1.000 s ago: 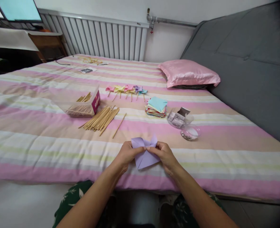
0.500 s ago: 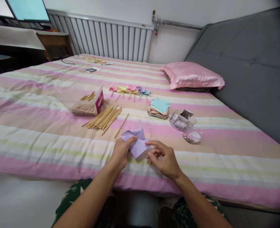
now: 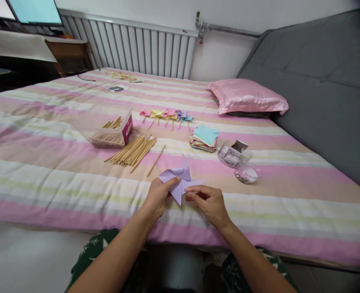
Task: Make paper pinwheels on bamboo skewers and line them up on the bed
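Note:
A purple paper pinwheel is held low over the bed's front part, some of its corners folded in to the middle. My left hand grips it from the left, with the thumb pressed on its centre. On the other side, my right hand pinches a lower right flap between thumb and index finger. A single wooden stick lies just beyond the paper, beside a pile of sticks. Farther back lie several finished pinwheels in pink, yellow, purple and blue.
A clear plastic box with more sticks stands at the left. Right of centre are a stack of coloured paper squares, a clear container and a small round dish of tiny parts. A pink pillow lies near the grey headboard.
The pinwheel has turned slightly and shifted right. My right hand has moved left, and its thumb and index finger have closed on a flap.

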Action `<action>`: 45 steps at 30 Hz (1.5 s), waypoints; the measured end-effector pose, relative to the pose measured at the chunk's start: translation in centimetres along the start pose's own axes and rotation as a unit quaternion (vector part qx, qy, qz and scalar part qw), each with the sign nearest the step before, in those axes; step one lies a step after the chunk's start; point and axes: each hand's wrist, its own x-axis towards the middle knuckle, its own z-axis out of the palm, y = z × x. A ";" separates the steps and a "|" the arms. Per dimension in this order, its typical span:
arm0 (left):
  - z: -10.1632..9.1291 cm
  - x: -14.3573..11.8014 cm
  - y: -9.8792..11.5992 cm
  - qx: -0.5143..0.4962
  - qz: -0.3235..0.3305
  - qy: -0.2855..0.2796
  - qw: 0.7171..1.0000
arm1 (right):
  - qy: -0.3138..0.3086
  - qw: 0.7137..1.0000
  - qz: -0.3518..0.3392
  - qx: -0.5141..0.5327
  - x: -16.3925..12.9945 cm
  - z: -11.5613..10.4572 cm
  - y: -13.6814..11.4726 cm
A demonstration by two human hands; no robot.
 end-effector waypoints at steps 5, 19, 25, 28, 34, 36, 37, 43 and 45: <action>0.5 -0.1 -0.6 0.025 0.032 -0.011 0.999 | 0.040 0.998 0.037 0.024 0.2 0.4 0.3; 1.0 -0.3 -1.1 0.039 0.052 -0.016 0.998 | 0.129 0.990 0.048 0.029 0.1 1.2 0.2; 0.9 -0.3 -1.0 0.047 0.053 -0.024 0.997 | 0.143 0.988 0.045 0.029 0.2 1.3 0.3; 0.8 -0.1 -1.2 0.052 0.057 -0.029 0.997 | 0.147 0.988 0.051 0.024 0.3 1.2 0.3; 0.7 0.2 -1.5 0.065 0.062 -0.041 0.995 | 0.145 0.989 0.039 0.016 0.3 1.1 0.3; 0.7 0.2 -1.6 0.067 0.063 -0.043 0.995 | 0.142 0.989 0.037 0.010 0.3 1.1 0.3; 0.6 0.2 -1.6 0.068 0.063 -0.041 0.995 | 0.140 0.989 0.036 0.007 0.3 1.0 0.4; 0.8 0.1 -1.5 0.057 0.056 -0.041 0.996 | 0.129 0.991 0.033 -0.008 0.4 0.9 0.7; 0.9 0.0 -1.4 0.053 0.054 -0.031 0.997 | 0.128 0.991 0.032 -0.019 0.4 1.0 0.8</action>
